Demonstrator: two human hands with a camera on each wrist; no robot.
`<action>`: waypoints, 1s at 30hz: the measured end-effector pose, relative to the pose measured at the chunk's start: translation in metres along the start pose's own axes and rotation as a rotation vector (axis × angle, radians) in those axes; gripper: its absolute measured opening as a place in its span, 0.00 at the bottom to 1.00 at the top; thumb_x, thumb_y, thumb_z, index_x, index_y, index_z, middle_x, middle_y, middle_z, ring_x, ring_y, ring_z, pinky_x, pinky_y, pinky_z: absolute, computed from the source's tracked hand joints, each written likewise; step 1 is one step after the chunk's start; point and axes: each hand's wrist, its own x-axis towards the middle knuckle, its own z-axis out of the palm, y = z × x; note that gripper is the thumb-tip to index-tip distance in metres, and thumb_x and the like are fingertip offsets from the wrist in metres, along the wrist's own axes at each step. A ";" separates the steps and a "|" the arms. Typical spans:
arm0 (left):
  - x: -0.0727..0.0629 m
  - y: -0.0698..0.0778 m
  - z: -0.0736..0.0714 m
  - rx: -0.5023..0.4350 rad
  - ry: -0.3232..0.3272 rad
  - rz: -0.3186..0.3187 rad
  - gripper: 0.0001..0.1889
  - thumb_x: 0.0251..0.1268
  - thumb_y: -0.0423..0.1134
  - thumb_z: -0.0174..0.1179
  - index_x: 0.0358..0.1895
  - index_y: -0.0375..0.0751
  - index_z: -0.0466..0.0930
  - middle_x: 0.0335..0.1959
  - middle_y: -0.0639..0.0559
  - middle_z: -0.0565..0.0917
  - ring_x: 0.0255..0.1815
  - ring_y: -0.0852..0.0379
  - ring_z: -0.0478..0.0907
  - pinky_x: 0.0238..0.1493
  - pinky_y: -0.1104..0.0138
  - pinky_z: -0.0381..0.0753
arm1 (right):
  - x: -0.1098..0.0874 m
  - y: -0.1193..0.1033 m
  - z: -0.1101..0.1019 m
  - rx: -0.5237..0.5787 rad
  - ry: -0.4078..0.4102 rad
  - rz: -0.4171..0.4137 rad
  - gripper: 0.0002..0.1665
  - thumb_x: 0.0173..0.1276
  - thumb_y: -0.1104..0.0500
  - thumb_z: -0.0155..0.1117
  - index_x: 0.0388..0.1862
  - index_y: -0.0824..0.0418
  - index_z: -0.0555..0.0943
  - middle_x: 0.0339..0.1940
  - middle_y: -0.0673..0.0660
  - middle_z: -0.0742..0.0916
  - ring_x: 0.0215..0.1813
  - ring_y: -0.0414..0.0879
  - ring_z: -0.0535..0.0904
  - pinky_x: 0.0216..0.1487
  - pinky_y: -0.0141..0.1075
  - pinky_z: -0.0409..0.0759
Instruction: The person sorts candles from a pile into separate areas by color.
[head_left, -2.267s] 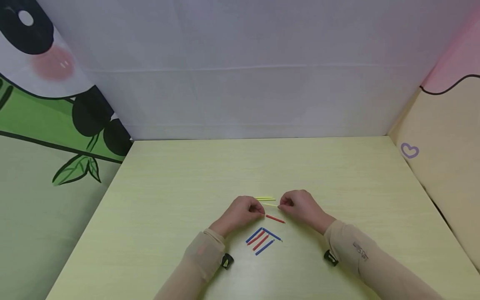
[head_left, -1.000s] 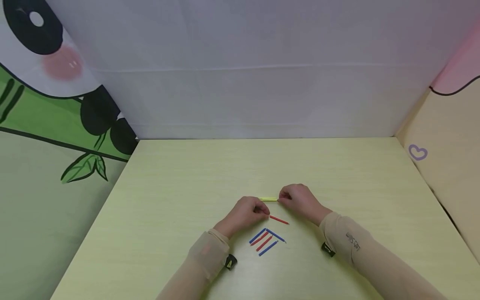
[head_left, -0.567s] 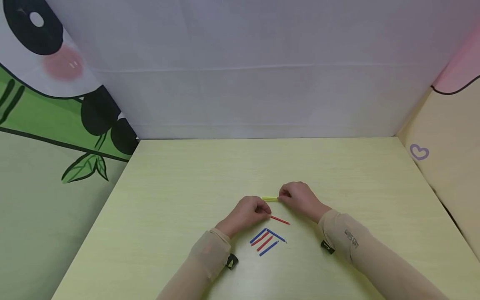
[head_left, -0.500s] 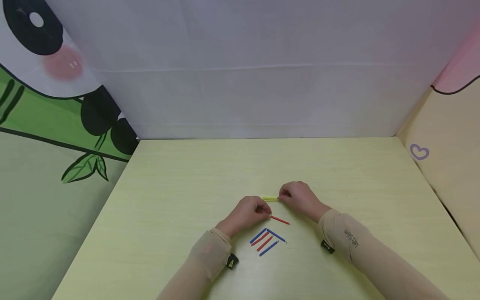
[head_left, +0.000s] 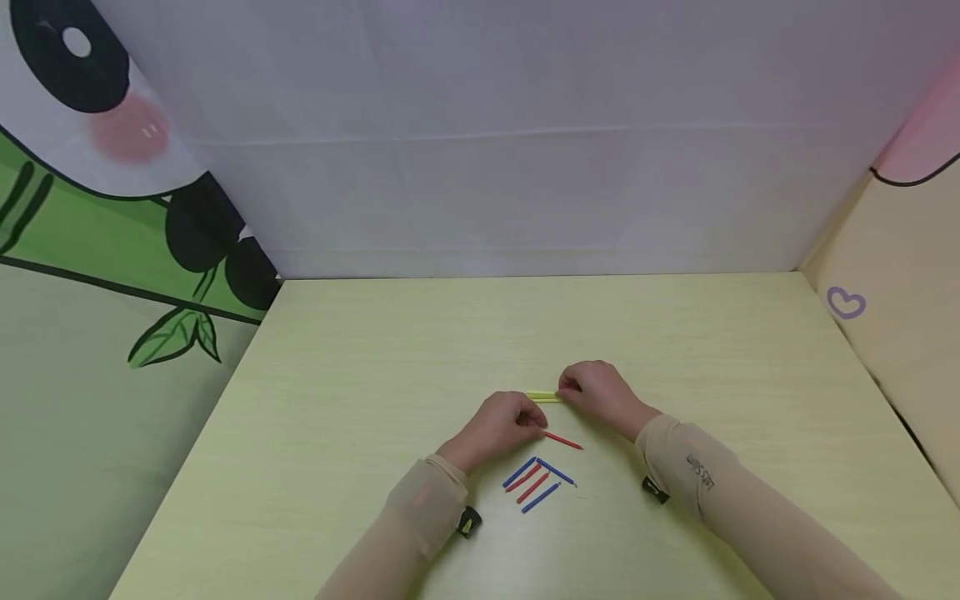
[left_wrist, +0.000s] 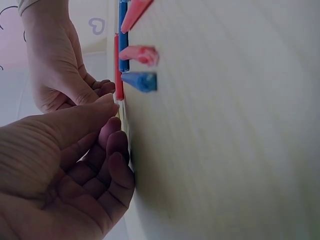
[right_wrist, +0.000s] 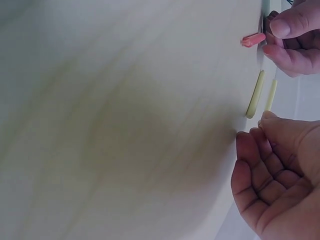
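Thin coloured sticks, like small candles, lie on the table. My right hand (head_left: 600,396) pinches the right end of a yellow stick (right_wrist: 270,95) between thumb and fingertips. Another yellow stick (right_wrist: 255,94) lies close beside it. Lower left of it, my left hand (head_left: 497,425) has its thumb and curled fingers at the left end of a red stick (head_left: 564,441), which slants down to the right. Closer to me are two more red sticks (head_left: 532,488) between two slanting blue sticks (head_left: 541,498). One further blue stick (head_left: 556,472) runs crosswise along their upper ends.
The pale wooden table (head_left: 390,350) meets a grey-white back wall (head_left: 480,200). A side wall (head_left: 907,333) with a heart drawing stands at the right, and a panel with a cartoon picture (head_left: 112,250) stands at the left. Small dark cameras (head_left: 469,522) sit on both wrists.
My right hand has moved the pinched yellow stick away from me, from below the other yellow sticks to alongside them. My left hand stays at the red stick's end. The head view has shifted slightly.
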 end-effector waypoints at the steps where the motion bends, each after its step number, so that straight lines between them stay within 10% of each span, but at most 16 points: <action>1: 0.000 0.000 0.000 0.001 -0.003 -0.002 0.02 0.60 0.33 0.67 0.35 0.41 0.87 0.28 0.59 0.82 0.30 0.66 0.74 0.36 0.73 0.75 | 0.000 0.000 0.000 0.001 -0.002 0.003 0.05 0.64 0.61 0.69 0.28 0.58 0.83 0.24 0.48 0.81 0.31 0.44 0.73 0.41 0.41 0.72; 30: 0.003 0.000 0.000 0.070 -0.026 0.026 0.02 0.58 0.35 0.70 0.33 0.43 0.87 0.26 0.62 0.81 0.28 0.68 0.74 0.36 0.74 0.74 | 0.003 -0.001 0.003 0.014 0.006 -0.028 0.07 0.64 0.61 0.69 0.26 0.58 0.82 0.23 0.48 0.80 0.30 0.44 0.72 0.39 0.40 0.72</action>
